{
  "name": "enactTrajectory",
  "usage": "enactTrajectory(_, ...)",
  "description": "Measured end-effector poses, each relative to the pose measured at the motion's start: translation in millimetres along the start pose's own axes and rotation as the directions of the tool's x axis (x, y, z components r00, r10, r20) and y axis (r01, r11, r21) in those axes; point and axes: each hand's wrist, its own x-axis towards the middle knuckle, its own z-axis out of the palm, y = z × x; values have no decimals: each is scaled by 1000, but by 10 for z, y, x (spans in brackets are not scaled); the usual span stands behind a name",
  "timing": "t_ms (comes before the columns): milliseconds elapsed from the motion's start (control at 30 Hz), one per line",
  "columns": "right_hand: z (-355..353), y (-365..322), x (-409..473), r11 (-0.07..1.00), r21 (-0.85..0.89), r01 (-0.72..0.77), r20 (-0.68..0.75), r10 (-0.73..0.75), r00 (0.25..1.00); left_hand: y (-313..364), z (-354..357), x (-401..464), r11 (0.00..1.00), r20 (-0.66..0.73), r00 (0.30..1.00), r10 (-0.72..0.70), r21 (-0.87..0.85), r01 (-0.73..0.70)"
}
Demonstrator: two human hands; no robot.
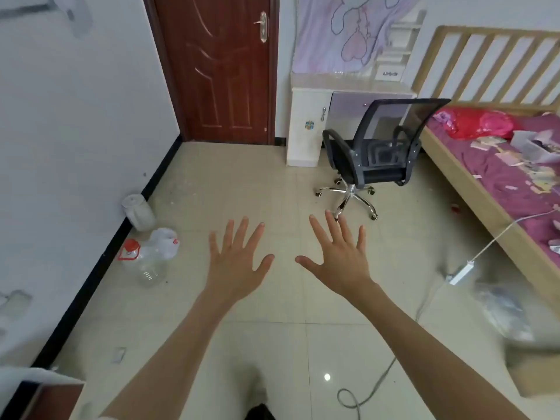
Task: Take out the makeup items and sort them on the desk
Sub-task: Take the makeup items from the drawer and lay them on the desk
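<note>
Head view — chair (375,153) fronts desk (348,86), bed (500,165) perhaps cluttered.

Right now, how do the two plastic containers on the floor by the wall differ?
The clear jug has a red cap and lies nearest the hands; the white jar is cloudy, stands farther along the wall, and has no coloured cap. Both sit on the tiled floor near the black baseboard.

The bed (497,189) runs off the right edge, its scattered small items (515,165) too blurred to identify
</note>
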Motion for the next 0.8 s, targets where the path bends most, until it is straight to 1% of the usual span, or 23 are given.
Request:
enactTrajectory(33,53,23,113,1000,6,-12,16,12,1000,-38,71,99,999,35,999,-32,-9,33)
enactTrajectory(67,118,56,254,999,25,-32,20,32,999,-82,151,234,998,41,998,-57,-16,58)
enactTrajectory(167,293,187,698,992,78,-99,36,97,995,-263,357,682,994,74,993,-89,-51,93)
enactTrajectory(333,436,330,1558,981,89,-174,76,168,983,-542,502,1633,995,91,994,-59,-70,66)
enactTrajectory(500,440,401,2385,980,104,-171,45,168,985,-675,658,2454,998,135,991,-9,-61,17)
enactTrajectory(667,505,574,3256,982,78,-171,67,165,984,-815,863,3299,999,171,985,12,-46,-4)
enactTrajectory(800,592,769,4126,986,63,-154,67,149,987,-913,1047,4120,999,179,984,28,-22,-25)
